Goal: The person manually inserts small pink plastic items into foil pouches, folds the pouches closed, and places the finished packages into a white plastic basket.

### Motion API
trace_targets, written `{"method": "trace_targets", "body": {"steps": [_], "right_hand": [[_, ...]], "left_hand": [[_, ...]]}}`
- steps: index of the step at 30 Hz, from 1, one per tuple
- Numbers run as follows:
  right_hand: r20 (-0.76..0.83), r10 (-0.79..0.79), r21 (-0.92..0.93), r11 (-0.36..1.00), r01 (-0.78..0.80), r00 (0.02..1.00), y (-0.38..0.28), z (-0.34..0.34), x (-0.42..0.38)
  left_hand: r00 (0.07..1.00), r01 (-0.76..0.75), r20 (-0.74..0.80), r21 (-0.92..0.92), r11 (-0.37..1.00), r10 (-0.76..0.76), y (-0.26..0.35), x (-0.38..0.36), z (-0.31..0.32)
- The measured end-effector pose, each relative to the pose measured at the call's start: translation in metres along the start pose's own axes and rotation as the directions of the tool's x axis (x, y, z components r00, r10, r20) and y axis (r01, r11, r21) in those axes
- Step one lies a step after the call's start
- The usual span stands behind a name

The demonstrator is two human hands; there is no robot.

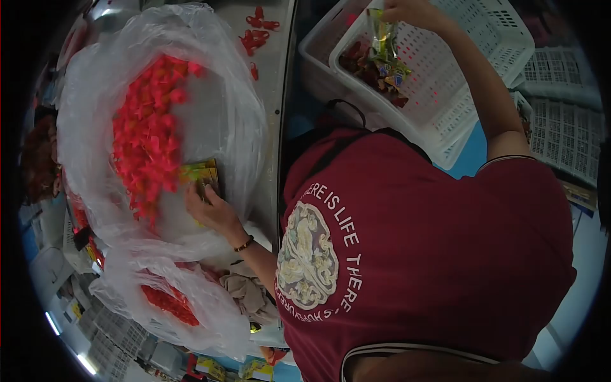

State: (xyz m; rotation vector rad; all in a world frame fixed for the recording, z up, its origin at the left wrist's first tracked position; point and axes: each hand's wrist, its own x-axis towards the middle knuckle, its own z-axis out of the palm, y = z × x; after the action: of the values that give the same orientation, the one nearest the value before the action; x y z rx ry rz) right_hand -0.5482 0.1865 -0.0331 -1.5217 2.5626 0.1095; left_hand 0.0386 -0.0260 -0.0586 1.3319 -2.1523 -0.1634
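My left hand [213, 209] is over the table, its fingers closed round a yellow-green packet [202, 170]. Right beside it lies a heap of small bright red plastic pieces [149, 130] inside a large, wide-mouthed clear plastic bag [238, 102]. My right hand [410, 11] is out to the side, above a white plastic basket [468, 44]. From its fingers hangs a shiny yellow-green packet [384, 38], the upper end pinched. Under that packet, several dark and coloured packets [375, 76] lie in the basket.
A second clear bag [216, 312] holds more red pieces [170, 304]. Loose red pieces [256, 38] lie on the grey tabletop [270, 76]. A crumpled beige cloth [248, 290] is beside my left forearm. Grey slatted crates [563, 130] stand beyond the basket.
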Motion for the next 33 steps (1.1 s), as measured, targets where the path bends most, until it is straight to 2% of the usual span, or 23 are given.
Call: {"method": "trace_targets", "body": {"steps": [3, 4, 6, 8, 11, 14, 15, 16, 17, 18, 19, 20, 21, 22, 24, 26, 28, 29, 31, 33], "right_hand": [[0.051, 0.212, -0.143, 0.969, -0.203, 0.976, -0.055, 0.013, -0.037], [0.062, 0.277, -0.189, 0.947, -0.261, 0.959, -0.048, 0.023, -0.036], [-0.141, 0.028, -0.398, 0.914, -0.082, 0.990, -0.042, 0.085, -0.056], [-0.246, -0.112, -0.380, 0.925, 0.011, 0.963, -0.049, 0.133, -0.070], [-0.267, -0.213, -0.399, 0.912, 0.093, 0.940, -0.067, 0.158, -0.077], [-0.013, -0.110, -0.339, 0.936, 0.099, 0.994, -0.097, 0.135, -0.080], [-0.027, -0.132, -0.337, 0.934, 0.116, 0.991, -0.107, 0.121, -0.070], [0.190, -0.017, -0.283, 0.956, 0.072, 0.982, -0.119, 0.098, -0.058], [0.406, 0.084, -0.243, 0.970, 0.019, 0.910, -0.134, 0.071, -0.047], [0.402, 0.060, -0.242, 0.969, 0.043, 0.914, -0.154, 0.031, -0.037], [0.485, -0.145, -0.035, 0.982, 0.185, 0.863, -0.180, -0.017, -0.027], [0.522, -0.352, 0.179, 0.936, 0.304, 0.777, -0.206, -0.054, -0.018], [0.388, -0.538, 0.444, 0.820, 0.360, 0.748, -0.228, -0.077, -0.010], [0.212, -0.676, 0.664, 0.630, 0.404, 0.706, -0.250, -0.091, -0.003], [-0.149, -0.722, 0.720, 0.389, 0.575, 0.675, -0.307, -0.092, 0.017], [-0.272, -0.731, 0.709, 0.287, 0.644, 0.626, -0.362, -0.074, 0.054], [-0.498, -0.675, 0.388, 0.388, 0.836, 0.544, -0.414, -0.031, 0.112], [-0.524, -0.688, 0.366, 0.350, 0.862, 0.502, -0.433, -0.023, 0.128], [-0.444, -0.498, 0.341, 0.675, 0.654, 0.745, -0.474, -0.026, 0.162], [-0.326, -0.498, 0.267, 0.767, 0.584, 0.803, -0.501, -0.023, 0.191]], "left_hand": [[1.000, 0.028, 0.014, -0.004, 1.000, -0.028, 0.006, -0.001, -0.002], [1.000, 0.027, 0.015, 0.000, 1.000, -0.027, 0.005, -0.001, -0.002], [0.996, 0.082, 0.044, -0.048, 0.996, -0.080, 0.003, -0.003, 0.000], [0.997, 0.071, 0.039, -0.023, 0.997, -0.070, 0.006, -0.003, 0.000], [0.999, 0.050, 0.004, 0.030, 0.998, -0.050, 0.010, 0.000, -0.001], [0.999, 0.051, -0.014, 0.085, 0.995, -0.050, 0.010, 0.000, -0.002], [0.998, 0.056, 0.000, 0.098, 0.994, -0.057, 0.014, 0.002, -0.005], [0.998, 0.063, 0.016, 0.108, 0.992, -0.065, 0.018, 0.003, -0.006], [0.997, 0.078, -0.001, 0.120, 0.990, -0.079, 0.020, 0.004, -0.006], [0.997, 0.075, 0.000, 0.113, 0.991, -0.076, 0.022, 0.006, -0.006], [0.997, 0.071, 0.000, 0.109, 0.991, -0.072, 0.023, 0.007, -0.007], [0.996, 0.086, -0.018, 0.125, 0.988, -0.084, 0.021, 0.006, -0.006], [0.998, 0.067, -0.014, 0.111, 0.992, -0.066, 0.020, 0.006, -0.004], [0.999, 0.048, -0.011, 0.094, 0.994, -0.047, 0.020, 0.006, -0.001], [0.998, 0.065, -0.010, 0.110, 0.992, -0.064, 0.023, 0.007, -0.001], [0.996, 0.088, -0.007, 0.133, 0.987, -0.088, 0.027, 0.005, -0.002], [0.990, 0.141, 0.008, 0.093, 0.986, -0.143, 0.034, 0.010, -0.005], [0.988, 0.154, 0.013, 0.093, 0.984, -0.156, 0.035, 0.011, -0.005], [0.987, 0.162, -0.004, 0.102, 0.981, -0.163, 0.035, 0.012, -0.005], [0.985, 0.172, -0.038, 0.095, 0.980, -0.170, 0.032, 0.009, 0.000]]}}
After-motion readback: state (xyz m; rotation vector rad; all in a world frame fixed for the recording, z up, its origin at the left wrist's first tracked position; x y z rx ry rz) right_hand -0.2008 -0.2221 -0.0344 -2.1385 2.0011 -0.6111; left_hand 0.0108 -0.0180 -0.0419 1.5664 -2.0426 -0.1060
